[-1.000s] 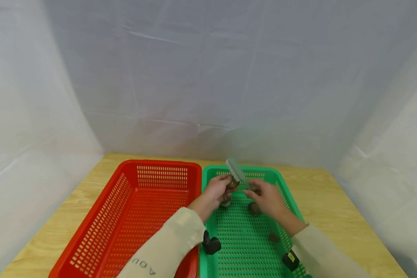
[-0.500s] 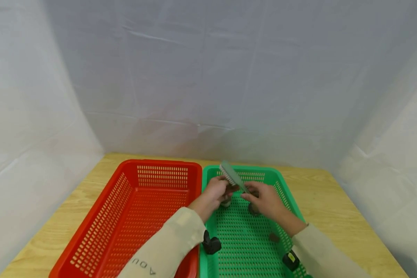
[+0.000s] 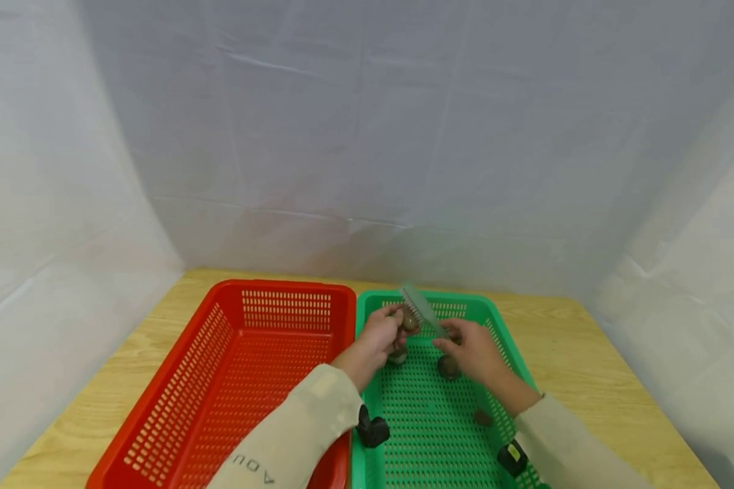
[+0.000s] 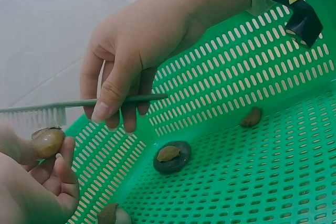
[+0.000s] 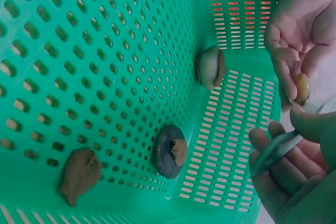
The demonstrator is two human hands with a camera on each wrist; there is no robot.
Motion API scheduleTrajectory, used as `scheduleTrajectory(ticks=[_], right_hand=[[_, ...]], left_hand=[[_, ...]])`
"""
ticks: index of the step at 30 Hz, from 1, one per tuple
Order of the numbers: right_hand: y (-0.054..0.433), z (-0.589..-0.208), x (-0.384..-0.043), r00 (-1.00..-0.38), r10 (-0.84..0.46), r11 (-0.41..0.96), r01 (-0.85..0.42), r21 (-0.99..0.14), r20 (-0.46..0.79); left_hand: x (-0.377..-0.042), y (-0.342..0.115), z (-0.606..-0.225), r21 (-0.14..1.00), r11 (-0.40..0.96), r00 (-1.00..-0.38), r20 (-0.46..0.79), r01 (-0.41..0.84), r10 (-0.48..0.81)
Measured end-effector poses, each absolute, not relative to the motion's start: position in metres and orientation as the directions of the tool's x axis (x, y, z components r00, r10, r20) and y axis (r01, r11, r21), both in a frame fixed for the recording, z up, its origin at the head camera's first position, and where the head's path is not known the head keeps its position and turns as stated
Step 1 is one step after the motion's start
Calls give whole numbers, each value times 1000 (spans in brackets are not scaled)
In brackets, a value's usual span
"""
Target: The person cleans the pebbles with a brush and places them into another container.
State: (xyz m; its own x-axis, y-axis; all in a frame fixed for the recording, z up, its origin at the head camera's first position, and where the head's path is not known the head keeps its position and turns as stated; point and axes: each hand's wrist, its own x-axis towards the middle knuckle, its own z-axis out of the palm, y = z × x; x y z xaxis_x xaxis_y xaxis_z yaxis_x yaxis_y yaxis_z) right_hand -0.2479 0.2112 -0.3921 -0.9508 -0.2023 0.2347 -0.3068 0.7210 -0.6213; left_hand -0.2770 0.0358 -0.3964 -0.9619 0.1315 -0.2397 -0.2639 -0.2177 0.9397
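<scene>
My left hand (image 3: pixel 379 338) pinches a glossy yellowish-brown rounded piece, like a small polished stone (image 4: pixel 48 142), with a dark patch along its top. My right hand (image 3: pixel 474 348) grips the thin handle of a green brush (image 3: pixel 427 311) between thumb and fingers. In the left wrist view, the brush's white bristles face down right at the top of the yellowish piece. Both hands are over the far end of the green basket (image 3: pixel 514 360). Below them lie a dark round disc (image 5: pixel 164 156) bearing a brown clay-like lump and a pale round piece (image 5: pixel 209 67) with brown on its sides.
A brown clay-like lump (image 5: pixel 81 174) lies by the green basket's right wall. The red basket (image 3: pixel 220 292) stands against the green one on the left. Both are on a wooden table (image 3: pixel 563 333), with pale sheeting (image 3: pixel 367 136) behind and at the sides.
The brush has swung left across the yellowish piece and then back to the right with my right hand. My left hand stays in nearly the same place, still holding the piece.
</scene>
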Motion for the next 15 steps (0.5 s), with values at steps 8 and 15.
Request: scheduleTrajectory(ticks=[8,15], right_hand=[[212,-392,-249,-940,-146,675,-323,-664,309],[208,-389,-245,-914,-220,656,-397,-642,340]], left_hand=[[-278,37,-398,937,-235,-964,-233,-258,129],[-276,36,-398,948,-201,-966,-225,-247,125]])
